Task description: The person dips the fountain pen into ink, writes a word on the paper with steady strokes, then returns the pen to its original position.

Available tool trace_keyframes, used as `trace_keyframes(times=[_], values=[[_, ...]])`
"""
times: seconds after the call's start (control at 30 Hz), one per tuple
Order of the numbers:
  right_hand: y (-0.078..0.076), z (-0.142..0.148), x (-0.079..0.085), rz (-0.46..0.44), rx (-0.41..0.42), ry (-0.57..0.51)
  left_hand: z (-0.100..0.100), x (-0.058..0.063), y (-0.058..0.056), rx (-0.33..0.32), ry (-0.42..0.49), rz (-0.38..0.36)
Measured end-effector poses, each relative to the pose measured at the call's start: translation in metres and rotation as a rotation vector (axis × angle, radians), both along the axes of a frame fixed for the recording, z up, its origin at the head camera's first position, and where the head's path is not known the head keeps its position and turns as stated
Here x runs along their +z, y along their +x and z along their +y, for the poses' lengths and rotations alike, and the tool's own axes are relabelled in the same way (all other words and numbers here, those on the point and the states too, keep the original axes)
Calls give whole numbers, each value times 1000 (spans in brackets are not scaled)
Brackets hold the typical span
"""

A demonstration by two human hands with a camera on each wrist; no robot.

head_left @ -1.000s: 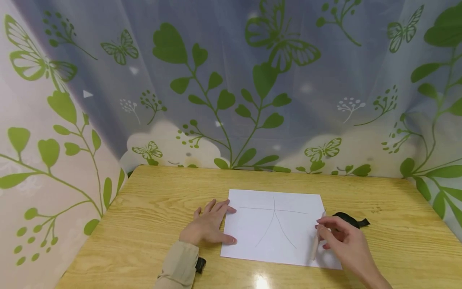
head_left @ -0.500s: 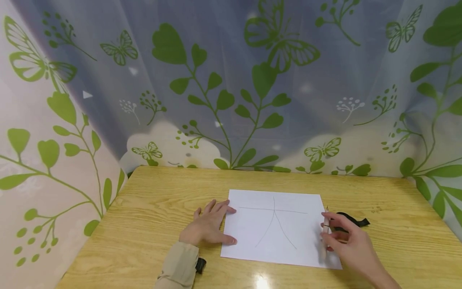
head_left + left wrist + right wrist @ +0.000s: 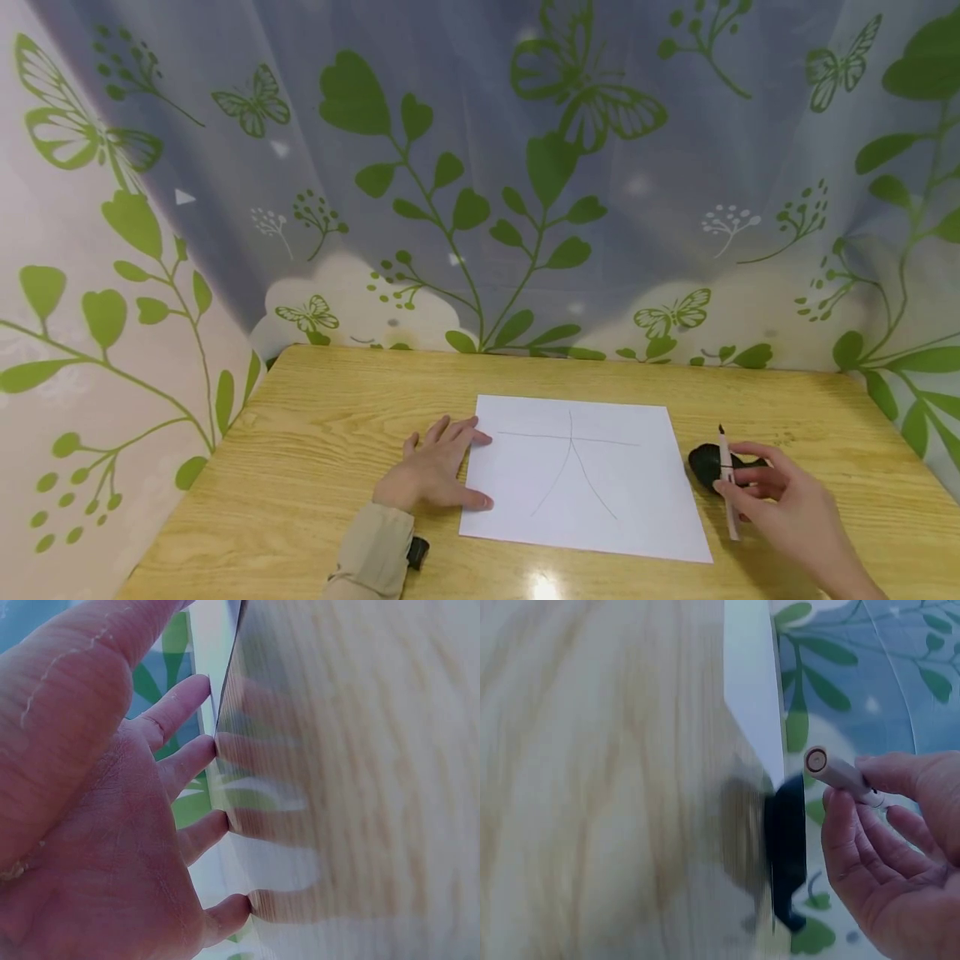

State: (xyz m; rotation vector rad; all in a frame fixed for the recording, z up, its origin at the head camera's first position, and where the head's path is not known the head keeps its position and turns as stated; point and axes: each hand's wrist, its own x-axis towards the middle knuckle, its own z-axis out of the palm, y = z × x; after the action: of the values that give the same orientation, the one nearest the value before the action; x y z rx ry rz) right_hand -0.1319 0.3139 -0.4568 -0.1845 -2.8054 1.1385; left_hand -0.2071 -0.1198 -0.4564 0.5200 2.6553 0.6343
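Observation:
My left hand rests with fingers spread at the left edge of a white sheet of paper, thumb and fingertips lying on that edge. In the left wrist view its fingertips touch the wooden surface or paper. My right hand pinches a pale pink pen, whose dark pointed tip is up. Its round blunt end faces the right wrist camera. The pen is right of the paper, in front of a black rounded object with a tail-like end. Thin lines on the paper form a long cross-stroke and two spreading legs.
The wooden table has a glossy top. A curtain with green leaves and butterflies hangs behind it and at the sides. A small black item sits by the left sleeve.
My right hand has carried the pen right, from over the paper to beside it, and the pen's tip now points up more clearly. More of the black object shows. My left hand has stayed still.

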Motion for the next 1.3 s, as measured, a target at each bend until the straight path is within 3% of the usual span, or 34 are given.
trace_keyframes(times=[0.23, 0.47, 0.9, 1.3], values=[[-6, 34, 1, -87, 2, 83, -1, 1, 0, -3, 7, 0], [-10, 55, -3, -102, 36, 197, -1, 1, 1, -1, 2, 4], [-17, 62, -9, -170, 74, 254, -2, 1, 2, -7, 33, 1], [-19, 64, -11, -104, 119, 321, -2, -2, 1, -9, 32, 3]])
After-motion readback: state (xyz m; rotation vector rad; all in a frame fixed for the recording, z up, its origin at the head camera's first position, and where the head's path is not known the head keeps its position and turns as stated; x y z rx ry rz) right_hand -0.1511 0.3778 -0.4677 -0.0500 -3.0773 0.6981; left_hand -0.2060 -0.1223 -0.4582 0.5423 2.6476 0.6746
